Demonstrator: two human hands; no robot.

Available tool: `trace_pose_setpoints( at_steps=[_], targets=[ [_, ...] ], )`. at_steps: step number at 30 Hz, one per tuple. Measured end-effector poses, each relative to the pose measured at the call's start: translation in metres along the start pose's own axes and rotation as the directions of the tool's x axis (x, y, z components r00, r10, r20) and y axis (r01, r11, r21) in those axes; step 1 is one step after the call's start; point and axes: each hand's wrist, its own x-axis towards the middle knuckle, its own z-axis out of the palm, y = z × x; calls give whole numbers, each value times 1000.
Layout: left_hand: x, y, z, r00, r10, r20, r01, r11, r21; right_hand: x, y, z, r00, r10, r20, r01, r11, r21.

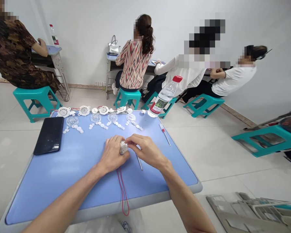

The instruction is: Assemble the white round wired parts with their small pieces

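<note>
My left hand [113, 154] is closed around a small white round plastic part [123, 147] just above the blue table [87, 181]. Thumb and fingertips of my right hand [145, 149] pinch together at the part's right side; whatever lies between them is too small to make out. A red cord loop [122, 191] hangs from under my left hand over the table's front edge. Below my right hand shows a thin metal shaft [139, 162], its upper end hidden; I cannot tell whether it is held or lying there.
White round parts [84, 110], clear discs [112, 119] and small white pieces [100, 124] line the far edge. A black phone [49, 136] lies left, a screwdriver [165, 134] and water bottle [163, 98] right. Several people sit on green stools [34, 97] beyond.
</note>
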Motion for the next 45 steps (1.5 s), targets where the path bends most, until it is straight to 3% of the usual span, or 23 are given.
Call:
trace_pose_setpoints(
  at_steps=[8,24,36,42,45],
  targets=[
    [0,-1,1,1000,19,-7,-19,1000,10,0,-1,-3,999,-6,51,3,998,70],
    [0,-1,0,1000,10,-9,-10,1000,10,3,2,-1,1000,-21,-16,23,993,114],
    [2,-3,0,999,11,-31,-12,1000,-2,11,15,3,990,132,-47,-115,955,273],
    [3,-6,1,999,16,-43,-17,1000,-20,15,20,6,963,269,-28,-225,855,468],
    [3,-6,1,999,17,-43,-17,1000,-20,17,26,5,949,307,-76,-214,800,561]
  ],
)
